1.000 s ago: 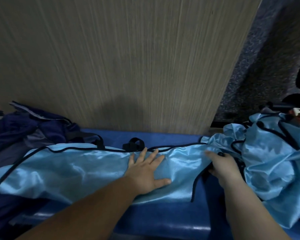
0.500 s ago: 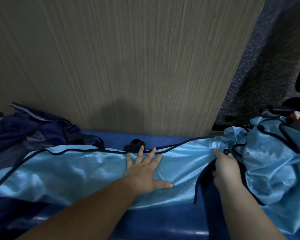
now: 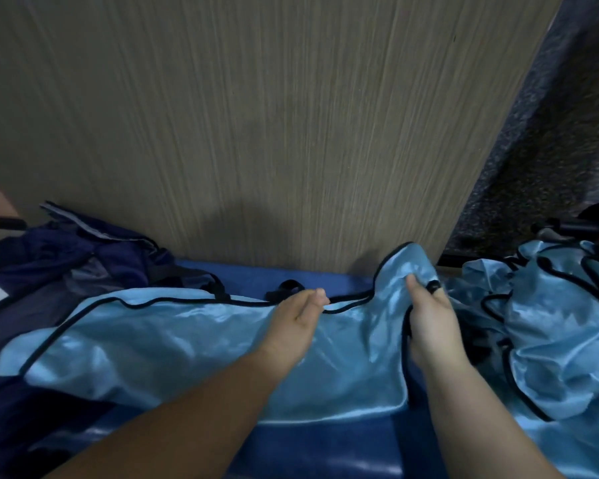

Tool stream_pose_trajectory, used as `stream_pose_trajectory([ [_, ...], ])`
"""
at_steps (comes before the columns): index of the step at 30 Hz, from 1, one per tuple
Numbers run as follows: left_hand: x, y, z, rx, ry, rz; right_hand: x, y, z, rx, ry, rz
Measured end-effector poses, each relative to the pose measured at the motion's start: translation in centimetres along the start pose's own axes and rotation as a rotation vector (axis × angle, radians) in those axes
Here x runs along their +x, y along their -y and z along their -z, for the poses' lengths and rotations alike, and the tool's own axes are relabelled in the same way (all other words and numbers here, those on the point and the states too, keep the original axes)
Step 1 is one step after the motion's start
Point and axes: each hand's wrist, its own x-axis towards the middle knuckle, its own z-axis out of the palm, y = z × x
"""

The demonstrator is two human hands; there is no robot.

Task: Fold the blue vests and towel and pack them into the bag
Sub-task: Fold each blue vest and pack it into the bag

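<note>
The right hand grips the raised right end of a shiny light-blue vest with black trim, fingers curled round the fabric. The left hand lies at its far edge, fingertips bunched; whether they pinch it I cannot tell. The vest lies spread along a blue padded surface, between a dark navy bag and a crumpled heap of light-blue vests.

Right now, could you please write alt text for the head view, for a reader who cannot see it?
Two bare hands fold a shiny light-blue vest on a blue surface: the right hand holds up its right end, the left hand pinches its top edge. More blue cloth lies crumpled at the right.
</note>
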Motion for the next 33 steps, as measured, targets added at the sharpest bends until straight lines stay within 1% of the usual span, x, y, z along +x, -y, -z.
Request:
stream_pose_trajectory([
  [2, 0.2, -0.4, 0.8, -0.196, 0.003, 0.172, -0.5, -0.5, -1.5, -0.121, 0.096, 0.082],
  [4, 0.4, -0.4, 1.9, -0.342, 0.037, 0.287, -1.5, -0.8, -2.9, -0.264, 0.222, 0.167],
  [7, 0.0, -0.4, 3.4, -0.557, 0.091, 0.402, -2.9, -1.6, -4.7, -0.496, 0.397, 0.232],
  [10, -0.3, 0.0, 4.3, -0.699, 0.152, 0.467, -3.5, -2.8, -6.2, -0.853, 0.515, 0.291],
  [12, -0.4, 0.1, 5.2, -0.717, 0.166, 0.475, -4.1, -3.5, -6.7, -1.015, 0.630, 0.362],
  [14, -0.4, 0.2, 5.9, -0.657, 0.137, 0.465, -4.6, -3.9, -7.1, -1.059, 0.780, 0.388],
  [15, -0.4, 0.4, 6.0, -0.598, 0.087, 0.461, -4.6, -4.2, -7.2, -1.063, 0.840, 0.388],
  [17, -0.4, 0.7, 6.1, -0.457, -0.024, 0.457, -4.5, -4.8, -7.0, -1.035, 0.890, 0.387],
  [19, -0.4, 1.0, 6.3, -0.288, -0.096, 0.433, -4.2, -4.9, -6.6, -0.953, 0.835, 0.363],
  [21, -0.3, 1.3, 6.7, -0.159, -0.129, 0.403, -3.5, -4.7, -6.0, -0.878, 0.690, 0.337],
  [24, -0.2, 1.6, 7.5, 0.000, -0.156, 0.387, -2.3, -3.8, -4.6, -0.932, 0.461, 0.289],
  [26, -0.1, 2.0, 7.8, 0.148, -0.183, 0.351, -1.7, -3.5, -3.7, -0.983, 0.371, 0.221],
  [30, 0.0, 2.6, 7.4, 0.386, -0.235, 0.202, -0.7, -4.0, -2.6, -1.062, 0.329, 0.176],
  [32, -0.2, 2.7, 6.8, 0.591, -0.297, 0.069, -0.4, -4.6, -2.4, -1.099, 0.339, 0.187],
  [33, -0.4, 2.7, 6.4, 0.663, -0.315, -0.032, -0.3, -4.8, -2.3, -1.125, 0.347, 0.203],
])
